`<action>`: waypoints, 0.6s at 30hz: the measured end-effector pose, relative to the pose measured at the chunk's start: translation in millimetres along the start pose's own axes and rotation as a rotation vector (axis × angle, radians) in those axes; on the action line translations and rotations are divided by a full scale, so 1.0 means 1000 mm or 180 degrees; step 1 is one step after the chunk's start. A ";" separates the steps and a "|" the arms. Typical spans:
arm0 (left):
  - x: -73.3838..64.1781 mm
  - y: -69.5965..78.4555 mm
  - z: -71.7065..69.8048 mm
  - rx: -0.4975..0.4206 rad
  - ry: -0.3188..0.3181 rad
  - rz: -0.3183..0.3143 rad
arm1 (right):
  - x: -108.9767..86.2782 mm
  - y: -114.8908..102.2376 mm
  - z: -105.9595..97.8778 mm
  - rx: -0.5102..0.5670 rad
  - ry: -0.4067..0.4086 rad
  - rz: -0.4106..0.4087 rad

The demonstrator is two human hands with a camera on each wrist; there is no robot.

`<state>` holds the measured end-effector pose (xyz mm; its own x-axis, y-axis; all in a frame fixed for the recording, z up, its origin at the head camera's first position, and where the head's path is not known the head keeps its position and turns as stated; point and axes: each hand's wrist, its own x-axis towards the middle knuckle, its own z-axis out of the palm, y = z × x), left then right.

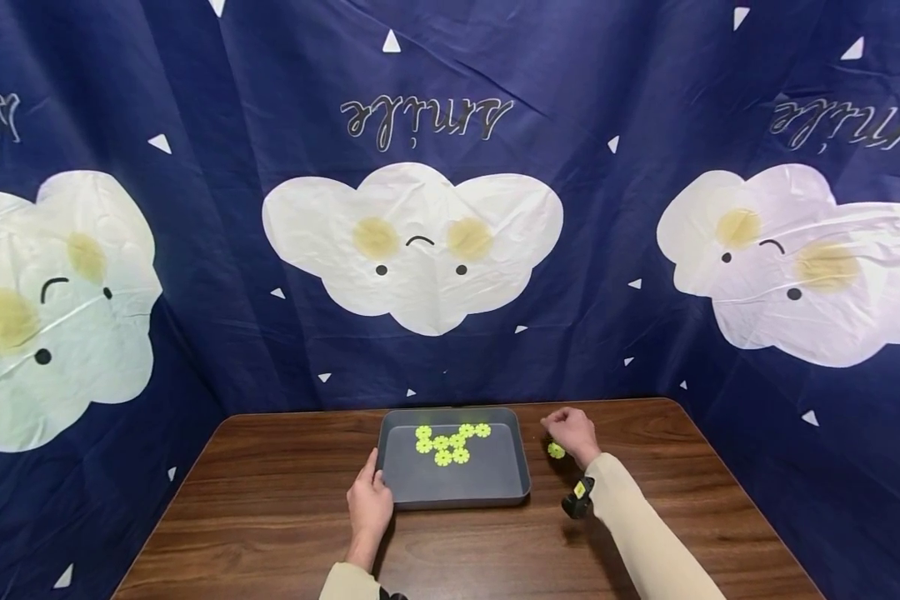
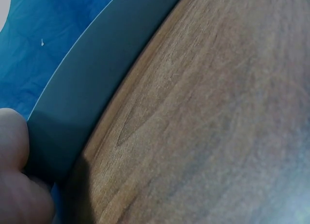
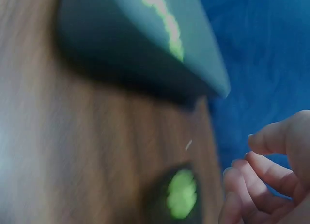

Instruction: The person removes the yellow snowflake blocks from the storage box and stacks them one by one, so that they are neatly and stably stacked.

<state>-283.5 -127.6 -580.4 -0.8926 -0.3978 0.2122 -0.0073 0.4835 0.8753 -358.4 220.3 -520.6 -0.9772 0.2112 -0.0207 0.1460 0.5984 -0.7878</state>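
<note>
A dark grey tray (image 1: 457,483) lies on the table with several yellow-green flower-shaped discs (image 1: 442,458) joined side by side in its upper half. My left hand (image 1: 370,500) grips the tray's left wall near the front corner; in the left wrist view its thumb and a finger (image 2: 13,141) meet that wall. Right of the tray, my right hand (image 1: 572,432) hovers with fingers loosely bent and nothing visible between them. Just below its fingertips sits another yellow-green flower-shaped disc (image 1: 556,450), blurred beside the fingers in the right wrist view.
The brown wooden table (image 1: 285,500) ends at a dark blue curtain (image 1: 217,350) on the back and both sides. White cloud faces and small triangles are printed on the curtain. A black wrist camera (image 1: 577,498) with a yellow-green label is on the right wrist.
</note>
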 end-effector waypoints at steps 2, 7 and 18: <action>0.000 0.000 -0.001 -0.0003 0.0013 0.0011 | 0.000 -0.017 0.005 0.0092 -0.0029 -0.0099; 0.000 0.000 -0.003 -0.0016 -0.0013 0.0019 | -0.003 -0.053 0.024 0.0156 -0.0104 -0.0417; -0.001 -0.001 -0.001 0.0019 -0.0047 0.0018 | -0.022 -0.081 0.079 -0.0196 -0.0501 -0.0968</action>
<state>-282.0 -128.6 -581.5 -0.8992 -0.3834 0.2108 -0.0049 0.4905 0.8714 -360.9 106.7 -505.0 -0.9885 -0.1030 0.1108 -0.1513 0.6621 -0.7340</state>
